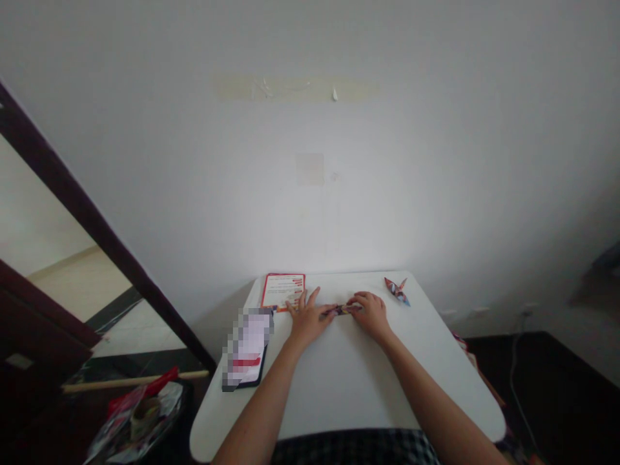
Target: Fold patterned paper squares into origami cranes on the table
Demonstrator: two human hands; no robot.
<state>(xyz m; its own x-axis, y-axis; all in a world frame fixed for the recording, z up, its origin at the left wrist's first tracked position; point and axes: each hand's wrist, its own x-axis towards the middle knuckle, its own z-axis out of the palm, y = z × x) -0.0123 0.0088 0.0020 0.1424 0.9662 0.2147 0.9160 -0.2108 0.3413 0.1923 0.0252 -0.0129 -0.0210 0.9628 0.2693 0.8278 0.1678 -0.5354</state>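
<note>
A narrow strip of folded patterned paper [345, 310] lies flat on the white table [349, 374], between my two hands. My left hand [309, 320] grips its left end with the thumb side, while its other fingers spread toward a printed sheet. Bent fingers of my right hand [372, 314] hold the strip's right end against the tabletop. Parts of the strip are hidden under my fingers. At the back right of the table sits a folded paper figure [398, 292] with pointed ends, in similar patterned paper.
A red-bordered printed sheet [283, 289] lies at the back left. A phone [248, 349], its screen pixelated, rests at the left edge. The wall [339, 219] rises behind the table. On the floor at left are a lined bin [145, 420] and a wooden stick [97, 385].
</note>
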